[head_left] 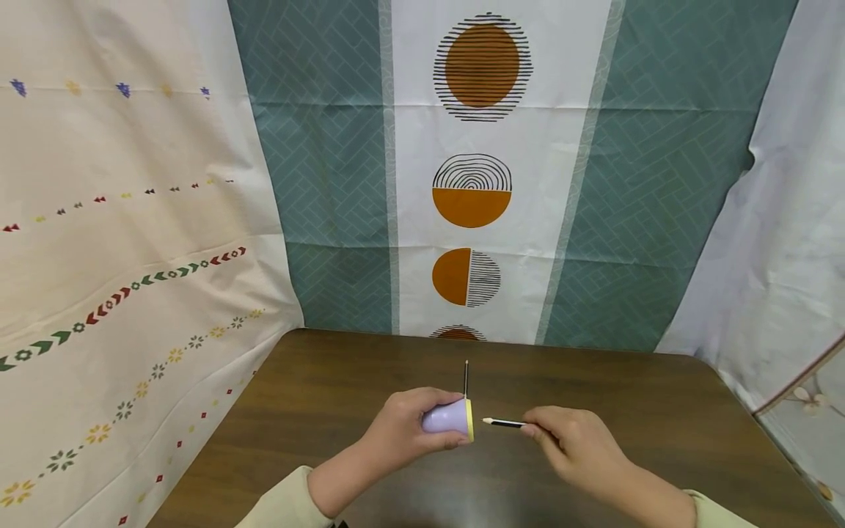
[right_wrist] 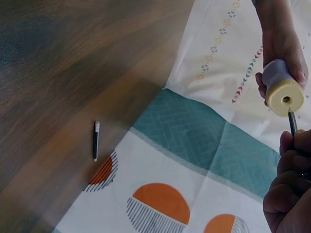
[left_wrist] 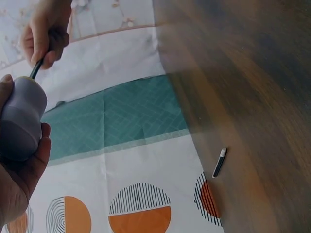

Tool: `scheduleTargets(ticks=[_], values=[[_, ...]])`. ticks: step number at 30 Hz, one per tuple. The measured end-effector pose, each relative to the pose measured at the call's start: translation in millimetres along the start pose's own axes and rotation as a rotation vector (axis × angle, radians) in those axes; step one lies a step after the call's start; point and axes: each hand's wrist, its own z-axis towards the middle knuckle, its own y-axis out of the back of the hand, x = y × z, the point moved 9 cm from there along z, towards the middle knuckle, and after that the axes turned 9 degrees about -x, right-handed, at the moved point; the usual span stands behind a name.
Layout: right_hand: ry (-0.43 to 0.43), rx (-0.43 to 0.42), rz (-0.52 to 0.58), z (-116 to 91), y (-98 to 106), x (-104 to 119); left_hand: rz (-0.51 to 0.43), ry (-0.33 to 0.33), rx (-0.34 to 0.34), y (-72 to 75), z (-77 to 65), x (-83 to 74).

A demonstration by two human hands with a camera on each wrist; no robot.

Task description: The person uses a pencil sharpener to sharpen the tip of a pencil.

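My left hand [head_left: 409,425] grips a lilac pencil sharpener [head_left: 445,417] with a yellow end face, fingers and thumb wrapped around its body. In the right wrist view a round hole shows in the yellow face of the sharpener [right_wrist: 285,98]. Between thumb and fingers, my right hand [head_left: 577,444] pinches a dark pencil [head_left: 507,423], its pale sharpened tip pointing at the sharpener. The tip is right by the hole in the right wrist view. A second short dark pencil [left_wrist: 220,162] lies on the table beyond the left hand.
Under both hands is a brown wooden table [head_left: 317,374]. Behind it hangs a green and white curtain [head_left: 330,183] with orange circles. A cream patterned cloth [head_left: 152,293] borders the left side, and a pale cloth [head_left: 779,308] the right.
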Motion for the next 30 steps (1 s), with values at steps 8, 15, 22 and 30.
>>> scheduleTargets(ticks=[8, 15, 22, 30], values=[[0.003, 0.003, -0.009, -0.8, 1.2, 1.5, 0.007, 0.011, 0.001, 0.3, 0.1, 0.4], [-0.001, -0.002, -0.014, -3.1, 4.3, -0.2, 0.010, 0.048, -0.002, 4.0, -2.0, 5.1], [-0.024, 0.004, -0.020, -6.2, 7.3, -4.1, 0.003, 0.051, -0.036, 8.7, -2.7, 8.1], [-0.039, 0.004, -0.031, -11.0, 10.7, -8.2, -0.003, 0.088, -0.043, 12.1, -5.7, 14.2]])
